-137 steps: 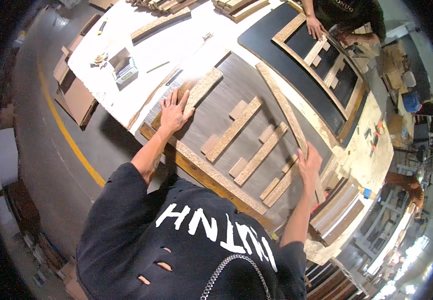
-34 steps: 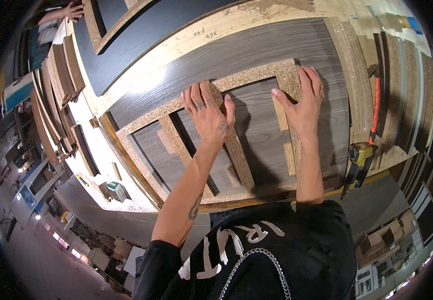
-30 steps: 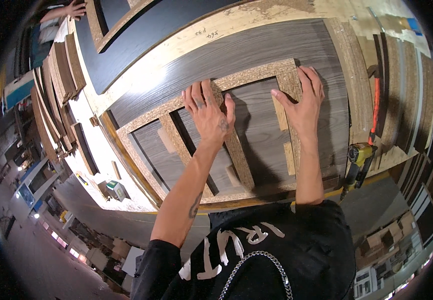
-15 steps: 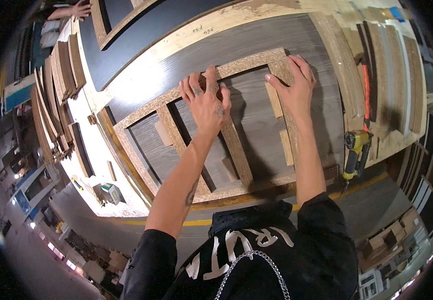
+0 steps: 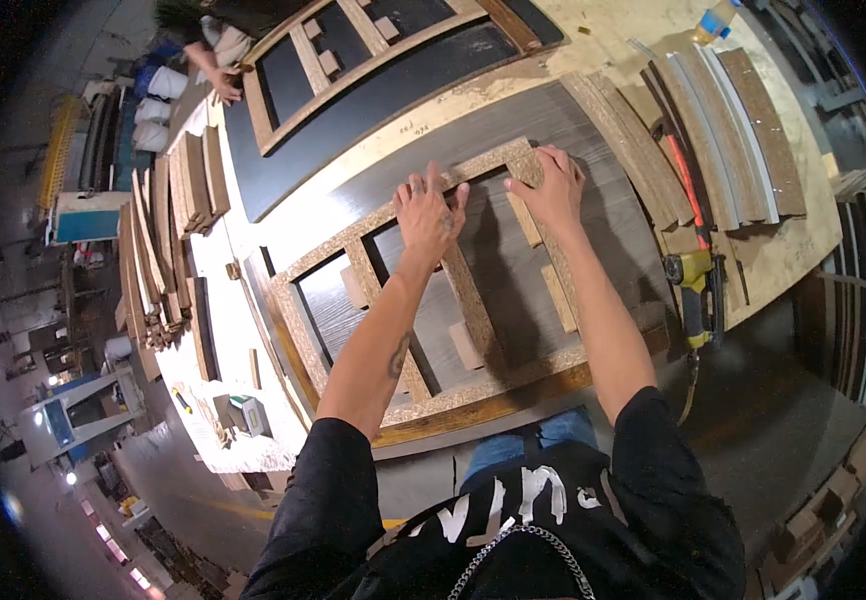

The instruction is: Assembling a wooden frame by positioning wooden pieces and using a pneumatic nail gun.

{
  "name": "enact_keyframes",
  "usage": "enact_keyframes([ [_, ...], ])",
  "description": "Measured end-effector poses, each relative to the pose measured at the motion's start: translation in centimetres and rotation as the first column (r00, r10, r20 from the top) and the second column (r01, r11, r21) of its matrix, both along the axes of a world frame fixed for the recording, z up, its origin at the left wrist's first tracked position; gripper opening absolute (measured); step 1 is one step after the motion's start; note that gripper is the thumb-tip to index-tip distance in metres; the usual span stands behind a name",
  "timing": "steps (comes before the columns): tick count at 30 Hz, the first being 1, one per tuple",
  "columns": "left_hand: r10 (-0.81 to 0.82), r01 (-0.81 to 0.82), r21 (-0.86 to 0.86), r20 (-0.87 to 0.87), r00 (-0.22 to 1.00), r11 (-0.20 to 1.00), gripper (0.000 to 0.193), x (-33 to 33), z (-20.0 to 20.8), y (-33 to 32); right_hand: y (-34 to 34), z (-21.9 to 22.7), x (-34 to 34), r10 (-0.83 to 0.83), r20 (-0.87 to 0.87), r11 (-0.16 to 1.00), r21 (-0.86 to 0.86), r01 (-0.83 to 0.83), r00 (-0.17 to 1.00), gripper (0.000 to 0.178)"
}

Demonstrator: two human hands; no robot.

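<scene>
A particleboard frame (image 5: 469, 290) with crossbars lies on a grey wood-grain panel (image 5: 608, 215) in front of me. My left hand (image 5: 431, 215) is closed over its far rail, near the top of a crossbar, with fingers curled across the edge. At the far right corner, my right hand (image 5: 553, 190) grips the end rail, thumb inside and fingers outside. Small wooden blocks lie against the bars, among them a pale block (image 5: 558, 298) by the right rail and another block (image 5: 466, 345) beside the middle crossbar.
A yellow and black nail gun (image 5: 693, 285) with a red part lies on the right. Particleboard strips (image 5: 633, 150) are stacked beyond it, more strips (image 5: 193, 185) at left. Another person's hand (image 5: 223, 84) touches a second frame (image 5: 323, 85) on a dark panel. A small box (image 5: 247, 414) sits lower left.
My view has shifted, showing more of the second frame and the far table. Both hands remain on the frame at much the same places.
</scene>
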State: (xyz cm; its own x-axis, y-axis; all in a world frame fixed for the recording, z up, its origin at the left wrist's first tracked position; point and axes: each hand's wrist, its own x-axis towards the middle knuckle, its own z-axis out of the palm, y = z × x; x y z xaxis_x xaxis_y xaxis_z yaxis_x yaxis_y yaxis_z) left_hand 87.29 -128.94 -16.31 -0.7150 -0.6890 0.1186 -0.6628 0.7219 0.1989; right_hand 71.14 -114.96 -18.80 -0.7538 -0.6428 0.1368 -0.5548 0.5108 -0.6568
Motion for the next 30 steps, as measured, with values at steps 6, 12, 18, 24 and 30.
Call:
enact_keyframes([
  [6, 0.118, -0.115, -0.053, 0.056, 0.991, 0.992, 0.051, -1.0, -0.5, 1.7, -0.3, 0.4, -0.1, 0.032, 0.079, 0.999, 0.017, -0.034, 0.996, 0.072],
  [12, 0.102, -0.097, -0.066, 0.081, 0.991, 0.993, 0.053, -1.9, -0.7, 1.7, 0.1, 0.3, -0.1, 0.027, -0.026, 0.993, -0.115, -0.03, 0.999, 0.068],
  [18, 0.069, -0.067, -0.019, 0.137, 0.988, 0.998, 0.055, -1.8, -0.2, 2.1, 0.3, 0.4, -0.5, 0.083, 0.013, 0.993, -0.083, -0.081, 0.996, 0.063],
  [24, 0.029, -0.026, -0.023, 0.139, 0.99, 0.999, 0.053, -0.9, -0.2, 1.8, 0.0, 0.6, -0.3, 0.093, 0.03, 0.995, -0.033, -0.092, 0.995, 0.062],
  [30, -0.022, 0.023, -0.001, 0.142, 0.99, 1.0, 0.054, -1.3, 0.2, 1.5, 0.1, 1.2, -0.7, 0.103, 0.055, 0.994, -0.041, -0.1, 0.993, 0.064],
])
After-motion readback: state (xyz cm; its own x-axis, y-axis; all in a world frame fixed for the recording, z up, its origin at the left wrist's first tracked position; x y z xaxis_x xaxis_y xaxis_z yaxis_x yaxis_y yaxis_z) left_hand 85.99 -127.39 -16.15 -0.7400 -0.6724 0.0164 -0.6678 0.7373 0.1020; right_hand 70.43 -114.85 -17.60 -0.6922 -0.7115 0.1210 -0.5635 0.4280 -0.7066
